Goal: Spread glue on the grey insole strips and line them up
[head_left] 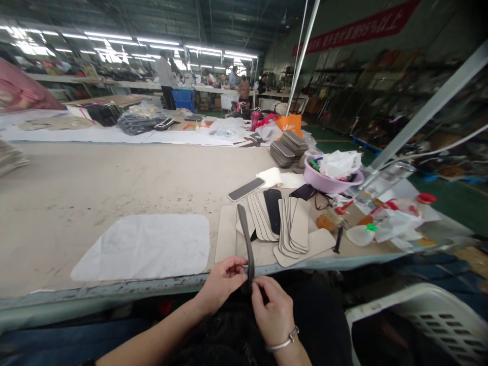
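Observation:
A dark grey strip (247, 239) stands on edge over the table's front edge, its far end reaching toward the panels. My left hand (227, 279) pinches its near part from the left, fingers curled. From the right, my right hand (271, 305) holds the lower end between thumb and fingers. Just left of the strip lies a flat beige panel (225, 231). To its right are fanned beige panels (261, 216), a black panel (272, 209) and a second fan of beige panels (300, 223). A grey panel (246, 189) lies behind them.
A white sheet (148, 246) lies at the front left. A purple basin (331, 180), stacked panels (287, 149), a bottle (409, 204) and a small orange-filled container (330, 219) are on the right. A white plastic basket (412, 300) stands below the table, near a metal pole (430, 109).

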Demonstrator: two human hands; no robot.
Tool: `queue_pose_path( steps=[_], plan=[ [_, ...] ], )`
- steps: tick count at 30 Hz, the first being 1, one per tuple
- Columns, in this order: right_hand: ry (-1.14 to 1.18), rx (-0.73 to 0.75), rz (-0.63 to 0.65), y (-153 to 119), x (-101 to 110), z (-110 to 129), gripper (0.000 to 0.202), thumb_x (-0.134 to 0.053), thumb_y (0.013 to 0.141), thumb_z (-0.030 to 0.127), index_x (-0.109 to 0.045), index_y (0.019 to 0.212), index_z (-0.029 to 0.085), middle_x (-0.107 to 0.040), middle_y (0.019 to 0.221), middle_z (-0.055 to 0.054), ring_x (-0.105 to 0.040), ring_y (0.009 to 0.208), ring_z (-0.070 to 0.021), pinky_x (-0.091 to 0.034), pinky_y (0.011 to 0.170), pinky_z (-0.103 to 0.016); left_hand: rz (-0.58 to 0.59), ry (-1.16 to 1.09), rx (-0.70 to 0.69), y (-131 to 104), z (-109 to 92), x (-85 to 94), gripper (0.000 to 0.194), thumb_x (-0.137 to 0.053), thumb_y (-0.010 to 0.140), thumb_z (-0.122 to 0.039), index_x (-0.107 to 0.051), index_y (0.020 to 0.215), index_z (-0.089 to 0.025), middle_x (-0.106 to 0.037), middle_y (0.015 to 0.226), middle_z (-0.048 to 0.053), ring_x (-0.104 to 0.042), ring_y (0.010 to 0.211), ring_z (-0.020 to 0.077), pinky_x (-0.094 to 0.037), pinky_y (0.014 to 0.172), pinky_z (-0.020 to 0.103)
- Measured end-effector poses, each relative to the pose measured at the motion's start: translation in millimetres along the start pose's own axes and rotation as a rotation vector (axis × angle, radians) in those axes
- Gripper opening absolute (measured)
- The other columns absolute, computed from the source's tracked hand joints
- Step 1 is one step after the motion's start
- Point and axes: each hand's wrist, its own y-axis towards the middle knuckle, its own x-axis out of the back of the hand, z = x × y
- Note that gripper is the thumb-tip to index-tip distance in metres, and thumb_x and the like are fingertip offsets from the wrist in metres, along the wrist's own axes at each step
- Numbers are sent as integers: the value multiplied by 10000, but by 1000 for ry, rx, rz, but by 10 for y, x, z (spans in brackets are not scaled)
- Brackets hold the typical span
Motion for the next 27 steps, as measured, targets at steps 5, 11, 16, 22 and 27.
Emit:
queue_pose_path(
  steps=[5,11,16,22,27],
  plan=[
    [-275,24,-65,41,48,-135,146,-390,891,153,-519,822,156,-552,758,-62,-552,701,-159,-479,637,-269,-53,91,13,68,-15,113,314,-631,649,-229,-598,936,-105,-532,691,-13,-461,627,94,-370,590,209],
    [-693,5,-198,351,657,-735,139,-390,854,215,-489,769,167,-525,687,-70,-536,658,-204,-457,622,-301,-64,63,140,81,-235,661,258,-553,579,-185,-649,801,-99,-626,670,39,-513,575,121,-373,530,215],
    [-890,-377,-72,912,1294,-1289,171,-403,816,266,-511,713,182,-576,707,-123,-576,694,-271,-439,640,-360,-18,-139,260,-53,-330,1121,280,-539,515,-163,-653,758,-83,-646,663,71,-534,541,131,-381,501,207],
    [-951,-688,120,1539,1499,-1548,359,-322,863,307,-641,789,161,-638,864,-191,-616,725,-296,-436,619,-378,-52,-345,213,-314,-218,1499,314,-531,585,-176,-666,848,-70,-678,781,134,-594,620,173,-446,568,236],
    [-973,-463,121,1474,1092,-1652,429,-338,861,338,-647,1077,132,-669,924,-170,-644,783,-301,-468,660,-389,-81,-422,136,-493,-205,1588,344,-530,615,-172,-677,910,-72,-685,821,138,-617,666,194,-468,606,251]
  ],
)
